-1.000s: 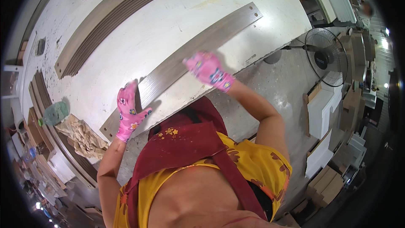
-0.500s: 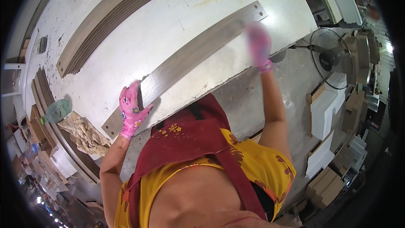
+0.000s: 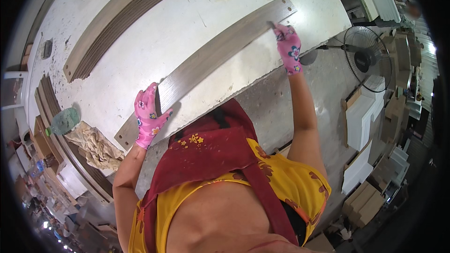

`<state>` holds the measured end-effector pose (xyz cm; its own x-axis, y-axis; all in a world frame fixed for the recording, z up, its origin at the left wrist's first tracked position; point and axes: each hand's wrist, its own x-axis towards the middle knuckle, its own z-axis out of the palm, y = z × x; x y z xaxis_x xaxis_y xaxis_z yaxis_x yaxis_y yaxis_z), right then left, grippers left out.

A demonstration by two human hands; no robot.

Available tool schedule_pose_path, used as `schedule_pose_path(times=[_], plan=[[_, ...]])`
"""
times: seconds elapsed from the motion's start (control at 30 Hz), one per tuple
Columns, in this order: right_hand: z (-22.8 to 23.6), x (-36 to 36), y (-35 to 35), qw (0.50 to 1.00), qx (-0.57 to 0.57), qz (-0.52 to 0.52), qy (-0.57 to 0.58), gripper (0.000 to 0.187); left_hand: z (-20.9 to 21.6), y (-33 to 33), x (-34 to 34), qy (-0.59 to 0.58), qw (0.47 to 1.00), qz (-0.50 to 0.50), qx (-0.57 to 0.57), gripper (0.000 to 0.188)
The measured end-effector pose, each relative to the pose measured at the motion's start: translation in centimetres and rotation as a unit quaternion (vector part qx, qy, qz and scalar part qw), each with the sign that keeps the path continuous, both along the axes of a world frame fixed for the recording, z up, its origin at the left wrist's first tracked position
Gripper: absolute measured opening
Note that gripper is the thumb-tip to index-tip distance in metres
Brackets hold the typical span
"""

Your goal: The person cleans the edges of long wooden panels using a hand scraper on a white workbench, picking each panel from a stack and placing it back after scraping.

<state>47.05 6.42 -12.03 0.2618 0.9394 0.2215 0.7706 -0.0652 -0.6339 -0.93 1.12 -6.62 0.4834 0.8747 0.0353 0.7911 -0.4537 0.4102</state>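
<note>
A long, slightly curved grey-brown wooden slat [image 3: 225,44] lies slantwise on the white worktable, with two holes near each end. My left hand [image 3: 149,115], in a pink flowered glove, rests across the slat near its left end. Its fingers are stretched out and the thumb is spread toward the near edge. Close to the right end, my right hand [image 3: 288,47], gloved alike, is closed with its fingers bent. A small dark flat piece [image 3: 271,25] sticks out from its fingertips over the slat; its kind cannot be made out.
Several similar slats [image 3: 122,18] are stacked behind on the worktable [image 3: 225,7]. At left lie a green plastic bottle [image 3: 65,121], a crumpled tan cloth [image 3: 96,147] and a small grey block [image 3: 46,49]. A black fan [image 3: 368,60] stands beyond the table's right edge.
My right hand, blurred before, now shows clearly near the slat's right end, with the dark piece visible at its fingers. My left hand stays on the slat.
</note>
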Motion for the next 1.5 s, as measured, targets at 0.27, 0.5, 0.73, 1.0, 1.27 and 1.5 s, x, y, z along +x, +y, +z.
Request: schedule_pose_path(times=[0.27,0.5,0.73,1.0,1.27,1.5], plan=[[1.8,-1.5,0.4,0.997,0.038,-0.051,-0.036,0.016,-0.3,0.0,-0.1,0.002,1.0,-0.005,0.008,0.091],[0.7,-0.8,-0.2,0.999,0.042,-0.015,-0.021,0.018,-1.2,-0.4,-0.7,-0.043,0.999,-0.006,0.016,0.089],[2.4,-1.8,-0.2,0.999,0.042,0.007,0.009,0.016,-0.7,-0.3,-0.3,-0.106,0.993,0.025,-0.044,0.088],[2.8,-2.1,-0.3,0.999,0.033,-0.005,0.01,0.016,-0.7,-0.1,-0.3,-0.027,0.999,-0.008,0.033,0.088],[5.7,-11.2,-4.0,0.992,-0.079,0.093,0.019,0.017,0.6,-0.1,0.3,-0.018,0.999,0.03,-0.013,0.09],[-2.5,-8.8,-8.4,0.93,0.084,-0.171,0.314,0.022,-0.3,0.5,-0.9,-0.06,0.995,-0.006,-0.076,0.084]])
